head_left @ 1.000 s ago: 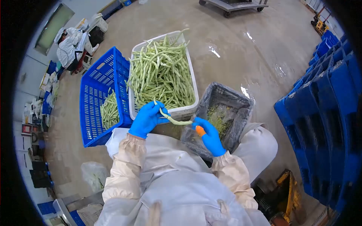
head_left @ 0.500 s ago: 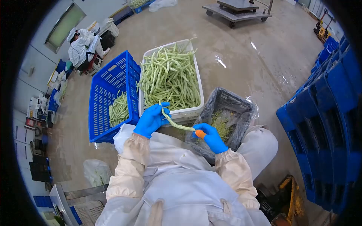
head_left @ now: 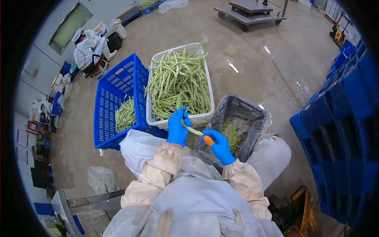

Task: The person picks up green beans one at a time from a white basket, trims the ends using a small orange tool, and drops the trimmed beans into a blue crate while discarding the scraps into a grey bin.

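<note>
Green bean [head_left: 192, 129], single pod, pale green, held level between the two gloved hands just in front of the near rim of the white crate [head_left: 209, 114] and above the lap. Left hand [head_left: 177, 127] closed round the pod's far end, fingers curled upward; right hand [head_left: 218, 143] closed on the near end together with a small orange tool [head_left: 208, 140] (blade or thumb guard, too small to tell), the tool touching the pod's tip. Best handled, by judgement, with the pod kept taut and level, the tip alone pinched against the orange tool, the cut made over the lined grey bin [head_left: 252, 114] so that scraps drop among the trimmings already there, and the left grip kept well back from the tool. White crate heaped with untrimmed beans, touching the blue crate [head_left: 114, 91] on its left, the latter tilted and holding a smaller lot of beans. Stacked blue crates [head_left: 339, 118] at right; another seated person in white [head_left: 87, 49] well apart at upper left. Against half a second earlier: left hand moved in closer to the right, shorter span of pod showing between the hands; right hand and tool much where they were.
</note>
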{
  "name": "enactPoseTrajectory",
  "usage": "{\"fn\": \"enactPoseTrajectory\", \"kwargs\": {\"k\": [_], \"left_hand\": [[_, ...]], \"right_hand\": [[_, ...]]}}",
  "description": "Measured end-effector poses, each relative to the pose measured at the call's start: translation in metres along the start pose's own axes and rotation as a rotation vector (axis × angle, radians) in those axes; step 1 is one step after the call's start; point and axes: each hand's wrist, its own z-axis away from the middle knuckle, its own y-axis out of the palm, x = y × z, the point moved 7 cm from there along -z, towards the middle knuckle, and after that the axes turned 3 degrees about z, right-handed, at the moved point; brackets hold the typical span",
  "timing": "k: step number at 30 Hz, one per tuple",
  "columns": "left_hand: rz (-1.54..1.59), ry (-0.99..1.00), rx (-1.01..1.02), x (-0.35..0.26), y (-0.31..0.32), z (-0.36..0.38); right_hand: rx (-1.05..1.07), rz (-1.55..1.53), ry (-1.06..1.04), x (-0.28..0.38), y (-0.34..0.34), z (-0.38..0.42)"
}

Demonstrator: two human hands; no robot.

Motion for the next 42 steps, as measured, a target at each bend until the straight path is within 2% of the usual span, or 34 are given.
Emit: {"fn": "enactPoseTrajectory", "kwargs": {"k": [7, 9, 11, 13, 14, 16, 18, 19, 22, 24, 26, 30, 32, 33, 34, 36, 38, 39, 41, 42], "left_hand": [[-0.022, 0.028, 0.038, -0.004, 0.015, 0.003], [-0.054, 0.047, -0.044, -0.006, 0.019, 0.008], [-0.141, 0.081, -0.087, -0.001, 0.019, 0.008], [-0.227, 0.115, -0.132, -0.001, 0.018, 0.01], [-0.287, 0.103, -0.074, 0.0, 0.023, 0.011], [-0.346, 0.088, -0.017, 0.0, 0.029, 0.012], [-0.466, -0.078, 0.221, 0.008, 0.043, 0.012], [-0.509, -0.146, 0.292, 0.013, 0.044, 0.015], [-0.592, -0.243, 0.348, 0.025, 0.043, 0.026], [-0.669, -0.205, 0.381, 0.026, 0.036, 0.028], [-0.745, -0.239, 0.335, 0.026, 0.022, 0.028], [-0.779, -0.215, 0.42, 0.021, 0.013, 0.031], [-0.857, -0.178, 0.372, 0.015, 0.009, 0.032], [-0.857, -0.176, 0.369, 0.015, 0.009, 0.032], [-0.894, -0.111, 0.378, 0.013, 0.011, 0.032], [-0.931, -0.044, 0.388, 0.012, 0.012, 0.032], [-1.071, 0.137, 0.389, 0.007, 0.013, 0.03], [-1.071, 0.137, 0.388, 0.009, 0.012, 0.029], [-1.267, 0.497, 0.407, -0.003, 0.023, 0.035], [-1.266, 0.496, 0.407, -0.002, 0.022, 0.036]], "right_hand": [[0.003, 0.221, -0.062, 0.002, 0.004, 0.002], [-0.013, 0.268, -0.082, 0.004, 0.006, 0.004], [-0.07, 0.5, -0.294, 0.02, 0.011, 0.009], [-0.071, 0.577, -0.355, 0.028, 0.019, 0.014], [-0.074, 0.653, -0.417, 0.033, 0.024, 0.017], [-0.017, 0.607, -0.406, 0.026, 0.026, 0.016], [0.039, 0.561, -0.398, 0.02, 0.027, 0.014], [-0.019, 0.516, -0.359, 0.019, 0.02, 0.011], [-0.159, 0.361, -0.277, 0.021, -0.003, 0.003], [-0.245, 0.255, -0.233, 0.022, -0.027, -0.002], [-0.593, 0.142, -0.215, 0.019, -0.074, 0.003], [-0.473, 0.359, -0.075, 0.003, -0.084, 0.0], [-0.288, 0.21, -0.201, 0.018, -0.049, -0.003], [-0.209, 0.047, -0.095, 0.011, -0.041, -0.005], [-0.208, 0.047, -0.095, 0.015, -0.038, -0.003], [-0.162, 0.31, -0.158, 0.029, -0.028, -0.001], [-0.154, 0.409, -0.212, 0.031, -0.027, 0.0], [-0.144, 0.508, -0.266, 0.034, -0.025, 0.001], [-0.133, 0.541, -0.268, 0.038, -0.023, 0.003], [-0.121, 0.574, -0.272, 0.039, -0.021, 0.003]]}}
